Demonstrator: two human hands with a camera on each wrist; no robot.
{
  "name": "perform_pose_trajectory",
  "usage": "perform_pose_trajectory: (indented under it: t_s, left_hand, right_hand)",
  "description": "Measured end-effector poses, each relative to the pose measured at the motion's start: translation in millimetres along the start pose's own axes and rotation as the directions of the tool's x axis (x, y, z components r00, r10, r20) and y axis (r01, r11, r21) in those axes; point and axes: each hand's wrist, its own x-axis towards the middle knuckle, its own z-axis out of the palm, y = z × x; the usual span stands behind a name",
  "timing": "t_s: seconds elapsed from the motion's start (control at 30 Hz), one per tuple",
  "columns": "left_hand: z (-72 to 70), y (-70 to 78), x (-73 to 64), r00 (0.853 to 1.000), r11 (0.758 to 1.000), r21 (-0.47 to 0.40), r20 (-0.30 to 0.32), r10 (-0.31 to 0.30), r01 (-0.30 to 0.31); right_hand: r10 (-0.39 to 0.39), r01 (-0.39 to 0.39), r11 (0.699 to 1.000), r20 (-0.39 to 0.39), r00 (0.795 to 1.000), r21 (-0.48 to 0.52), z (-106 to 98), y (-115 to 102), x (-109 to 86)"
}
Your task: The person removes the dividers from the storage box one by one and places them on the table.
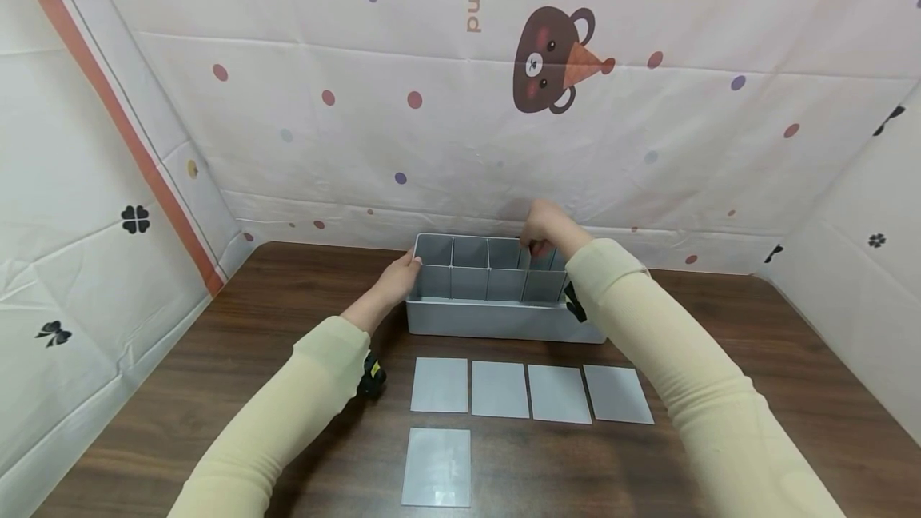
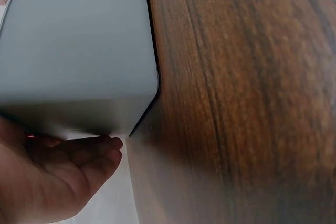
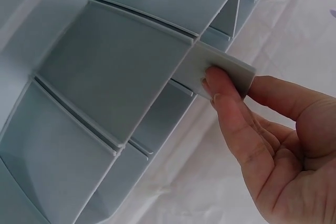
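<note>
A long grey storage box (image 1: 504, 319) stands near the back of the table, split into two rows of compartments by thin grey dividers (image 3: 118, 69). My left hand (image 1: 395, 278) holds the box's left end, thumb at the rim. In the left wrist view, the fingers (image 2: 100, 156) lie along the outside of the end wall. Over the back row toward the right end, my right hand (image 1: 547, 230) pinches a small grey divider panel (image 3: 202, 69) between thumb and fingers. That panel stands partly above the box's lengthwise divider, its lower part hidden inside.
Several flat grey panels (image 1: 439, 384) lie in a row on the brown wooden table (image 1: 324, 454) in front of the box. Another panel (image 1: 436, 467) lies closer to me. A printed white cloth (image 1: 460, 142) hangs close behind the box.
</note>
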Motion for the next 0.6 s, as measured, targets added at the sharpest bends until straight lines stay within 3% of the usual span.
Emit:
perform_pose_trajectory:
  t_s: [0.6]
  left_hand:
    - [0.3,1.5,-2.0,1.0,1.0,-0.003,-0.008,0.005,-0.006]
  right_hand:
    - [-0.003,0.002,1.0,-0.028,1.0,-0.017,-5.8,-1.9,0.4]
